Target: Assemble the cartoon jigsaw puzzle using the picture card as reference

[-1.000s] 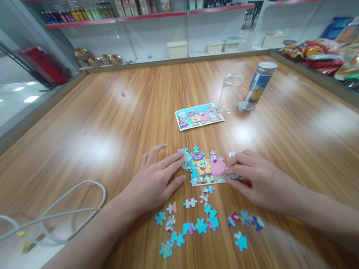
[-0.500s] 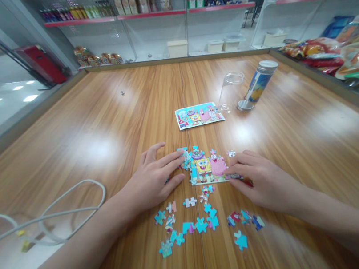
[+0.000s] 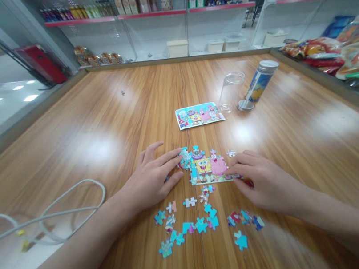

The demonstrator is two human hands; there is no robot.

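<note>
A partly joined cartoon jigsaw puzzle [image 3: 203,166] lies on the table between my hands, showing a yellow and a pink figure. My left hand [image 3: 153,174] rests open with spread fingers, the fingertips touching the pieces at the puzzle's left edge. At the lower right edge, my right hand [image 3: 260,176] has its thumb and fingers closed on a puzzle piece [image 3: 235,176], which they partly cover. A loose pale piece [image 3: 231,153] lies just above that hand. Several loose pieces, mostly blue, such as one blue piece [image 3: 201,225], are scattered nearer to me.
Beyond the puzzle lies a printed picture card [image 3: 200,115]. Right of it stand a clear container [image 3: 232,90], a round metal lid [image 3: 245,105] and a blue can [image 3: 261,82]. A white cable [image 3: 95,183] loops at left. Snack bags [image 3: 356,54] lie past the right edge.
My left hand has shifted slightly left, uncovering more of the puzzle's left edge. My right thumb has drawn slightly closer to the fingers. The loose pieces have not moved.
</note>
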